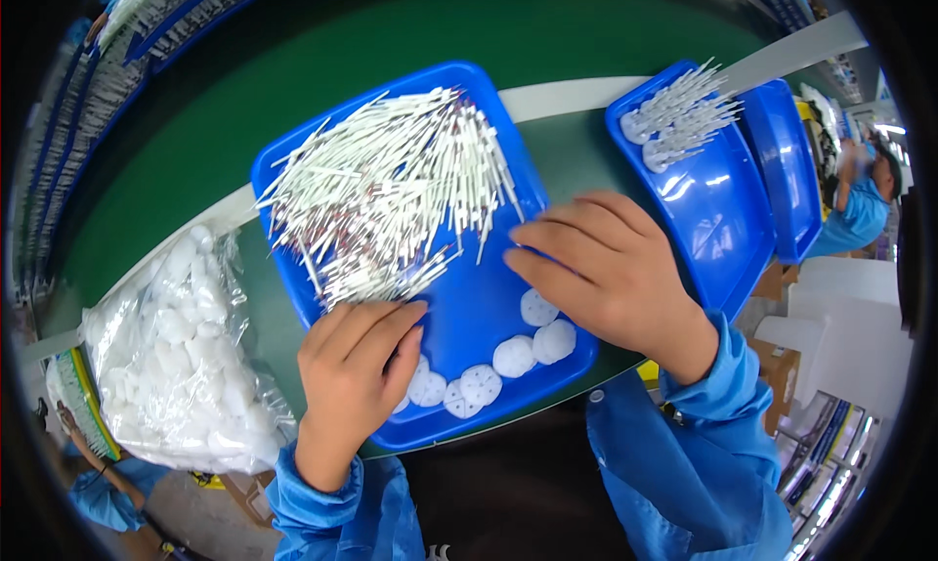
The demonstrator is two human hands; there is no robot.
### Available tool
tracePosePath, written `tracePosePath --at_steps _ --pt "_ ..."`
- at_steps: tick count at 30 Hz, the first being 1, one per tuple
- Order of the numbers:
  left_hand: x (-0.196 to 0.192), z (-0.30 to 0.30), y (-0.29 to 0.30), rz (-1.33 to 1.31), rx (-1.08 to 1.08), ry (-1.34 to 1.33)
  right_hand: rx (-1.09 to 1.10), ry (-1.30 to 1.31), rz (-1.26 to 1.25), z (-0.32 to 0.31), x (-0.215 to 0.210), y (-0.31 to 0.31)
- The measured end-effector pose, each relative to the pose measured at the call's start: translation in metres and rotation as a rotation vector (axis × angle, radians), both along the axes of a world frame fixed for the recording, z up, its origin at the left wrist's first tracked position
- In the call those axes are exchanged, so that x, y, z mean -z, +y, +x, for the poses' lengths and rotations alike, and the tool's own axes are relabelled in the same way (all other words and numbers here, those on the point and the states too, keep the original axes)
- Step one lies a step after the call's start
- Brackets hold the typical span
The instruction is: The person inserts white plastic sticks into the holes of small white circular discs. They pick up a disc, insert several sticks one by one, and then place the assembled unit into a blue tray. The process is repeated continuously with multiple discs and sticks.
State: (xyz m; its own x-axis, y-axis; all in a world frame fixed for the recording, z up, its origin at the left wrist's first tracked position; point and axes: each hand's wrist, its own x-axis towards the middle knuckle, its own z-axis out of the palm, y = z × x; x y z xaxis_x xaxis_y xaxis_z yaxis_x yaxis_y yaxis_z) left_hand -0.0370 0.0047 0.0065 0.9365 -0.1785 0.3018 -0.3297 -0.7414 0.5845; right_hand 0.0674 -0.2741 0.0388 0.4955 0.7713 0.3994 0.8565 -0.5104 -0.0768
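Observation:
A blue tray [459,322] lies before me with a large pile of thin white sticks [391,185], some with dark reddish parts. White round discs with small dark holes [480,385] line its near edge. My left hand [357,366] is at the tray's near left, fingers curled with thumb close to index, beside the pile's lower edge and over some discs. Above the tray's right side is my right hand [616,268], its fingers bent toward the thumb and slightly blurred. Whatever either hand pinches is hidden or too small to make out.
A clear plastic bag of white pieces [186,356] lies left of the tray. At right, another blue tray [708,219] holds white discs with sticks standing in them [679,116], beside a further blue tray [787,160]. A green surface [362,33] stretches behind. Other people work at both sides.

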Motion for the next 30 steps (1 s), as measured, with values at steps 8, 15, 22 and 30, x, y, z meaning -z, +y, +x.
tracePosePath --at_steps 8,15,22,30 --pt "-0.037 -0.019 0.014 0.236 0.241 0.245 -0.103 -0.1 -0.121 0.011 0.027 0.059" --pt "-0.04 -0.029 0.027 0.289 0.132 0.242 -0.061 0.429 0.304 0.017 0.013 0.035" --pt "-0.021 0.009 0.016 -0.52 -0.101 0.231 -0.154 1.256 0.904 0.003 0.011 0.05" --pt "0.003 0.05 -0.012 -0.99 -0.175 0.14 -0.054 0.285 0.624 0.023 0.03 0.079"
